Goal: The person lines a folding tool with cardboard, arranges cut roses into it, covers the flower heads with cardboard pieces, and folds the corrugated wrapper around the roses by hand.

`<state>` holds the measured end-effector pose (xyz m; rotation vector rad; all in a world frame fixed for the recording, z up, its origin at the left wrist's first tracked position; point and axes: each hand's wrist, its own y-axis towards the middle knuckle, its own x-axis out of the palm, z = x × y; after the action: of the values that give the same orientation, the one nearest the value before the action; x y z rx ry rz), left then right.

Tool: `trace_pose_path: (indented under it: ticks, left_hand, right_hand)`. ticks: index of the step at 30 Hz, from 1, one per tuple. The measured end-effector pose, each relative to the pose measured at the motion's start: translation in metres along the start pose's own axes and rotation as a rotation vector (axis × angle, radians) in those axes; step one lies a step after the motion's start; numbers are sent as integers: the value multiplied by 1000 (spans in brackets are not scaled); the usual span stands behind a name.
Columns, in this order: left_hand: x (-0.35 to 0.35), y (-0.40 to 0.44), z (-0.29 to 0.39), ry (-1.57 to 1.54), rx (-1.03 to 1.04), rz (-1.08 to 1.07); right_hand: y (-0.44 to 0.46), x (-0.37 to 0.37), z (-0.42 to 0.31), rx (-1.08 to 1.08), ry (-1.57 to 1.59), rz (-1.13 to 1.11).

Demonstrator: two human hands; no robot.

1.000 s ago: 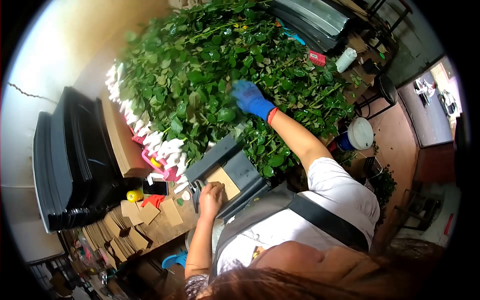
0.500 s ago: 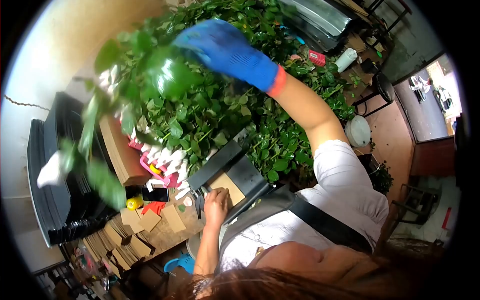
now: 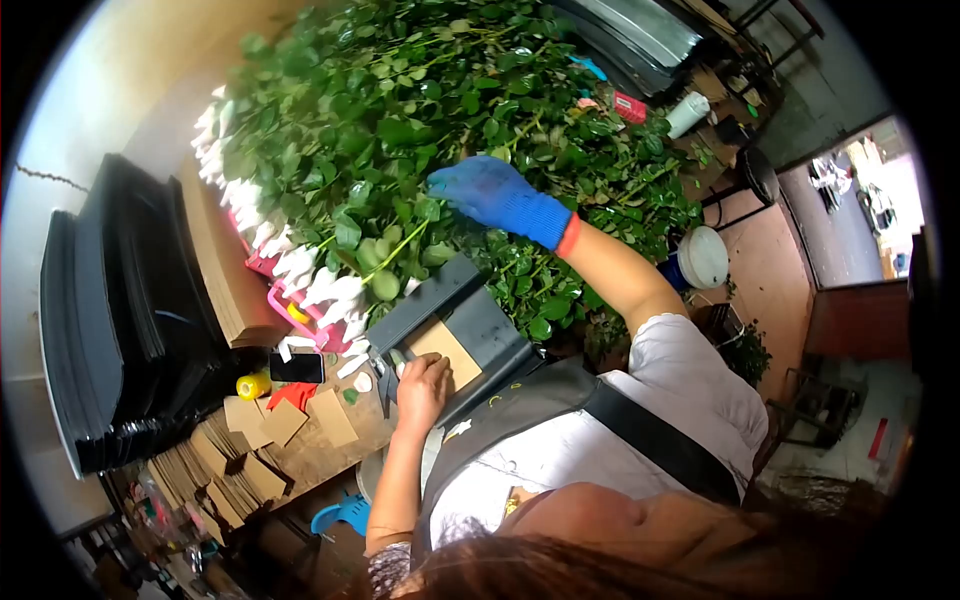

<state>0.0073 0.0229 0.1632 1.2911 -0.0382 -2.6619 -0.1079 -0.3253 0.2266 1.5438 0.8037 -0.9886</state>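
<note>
My right hand [image 3: 495, 198], in a blue knit glove with a red cuff, is over a big heap of leafy rose stems [image 3: 450, 80]. Its fingers are closed at the upper end of a light green rose stem [image 3: 400, 248], which slants down toward the white-covered flower heads [image 3: 330, 290]. My bare left hand [image 3: 424, 388] rests at the near end of a dark grey folded holder [image 3: 490, 325]. The fingers curl over the edge of a tan cardboard piece [image 3: 450, 352] lying in it; the fingertips are partly hidden. A dark pointed tool [image 3: 384, 382] lies beside this hand.
Black sheets [image 3: 130, 320] and a long cardboard box [image 3: 225, 270] stand at the left. On the table are a phone [image 3: 297, 367], a yellow roll [image 3: 253, 386], cardboard pieces [image 3: 330, 418] and a pink holder [image 3: 305, 318]. A white bucket [image 3: 703, 257] stands at the right.
My right hand has moved down and right from the top of the heap. The rose that was swinging at the left has left the foreground. My left hand stays at the cardboard.
</note>
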Motion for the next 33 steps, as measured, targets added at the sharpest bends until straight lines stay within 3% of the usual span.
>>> trace_pose_path:
  ticks: [4, 6, 7, 9, 12, 15, 19, 23, 27, 29, 32, 33]
  left_hand:
    - [4, -4, -8, 1, -49, -58]
    - [-2, -1, -1, -248, -140, -58]
    - [-6, 0, -2, -156, -188, -112]
    - [-4, -3, -13, -272, -99, -63]
    - [-10, 0, -2, -161, -71, -38]
    - [-9, 1, -3, -68, -30, -81]
    - [-4, 2, 1, -82, -96, -36]
    - [1, 1, -4, 29, 4, -46]
    - [-7, 8, 7, 40, -92, -106]
    - [-7, 10, 6, 58, -42, -102]
    - [-6, 11, 14, 86, -52, -133]
    - [-9, 13, 18, 72, -71, -150]
  right_hand:
    - [-32, -91, -63, -101, -9, -160]
    - [-53, -112, -85, -127, -80, -349]
    - [-64, -110, -87, -41, -107, -529]
    - [-91, -86, -87, 130, -149, -884]
    - [-127, -32, -70, 387, -237, -1075]
    - [-166, 9, -51, 177, -132, -922]
    - [-130, -22, -32, 250, 123, -885]
    - [-73, -47, -5, 455, 367, -747]
    - [-49, -13, -22, 318, 100, -905]
    - [-67, 5, -39, 272, 276, -766]
    - [-81, 6, -53, 363, 81, -781]
    - [-86, 0, -54, 361, 129, -642]
